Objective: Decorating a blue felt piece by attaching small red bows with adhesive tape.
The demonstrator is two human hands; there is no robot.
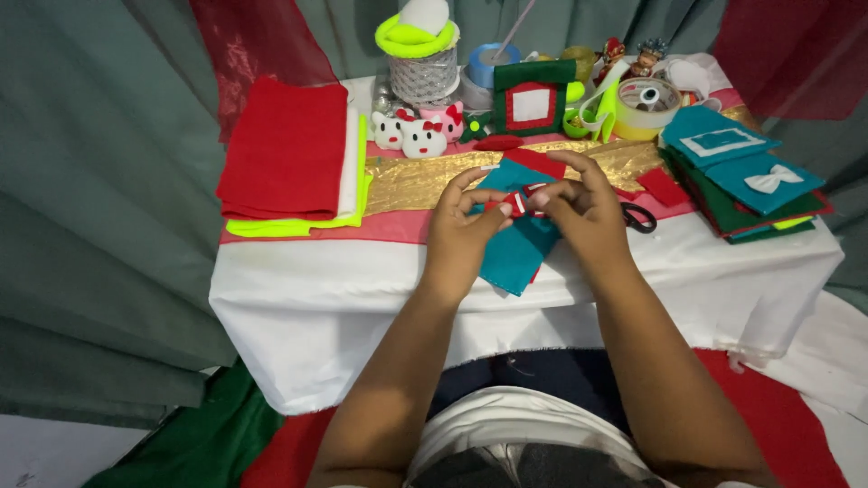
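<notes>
I have both hands up over the middle of the white-draped table. My left hand is half curled, thumb and forefinger pinched on the left end of a small red-and-white bow, the other fingers bent loosely underneath. My right hand meets it from three o'clock, fingertips closed on the bow's right end, the forefinger arched over the top. Neither hand is flat or released; both grip the bow between them. Directly under the bow, and reaching toward six o'clock, lies a teal felt piece with a red felt strip at its twelve o'clock edge. Black scissor handles peek out just beside my right wrist at three o'clock. At nine o'clock sits a stack of red felt over white and neon-yellow sheets. At two o'clock, well apart, is a pile of teal felt envelopes, the top one bearing a white bow.
</notes>
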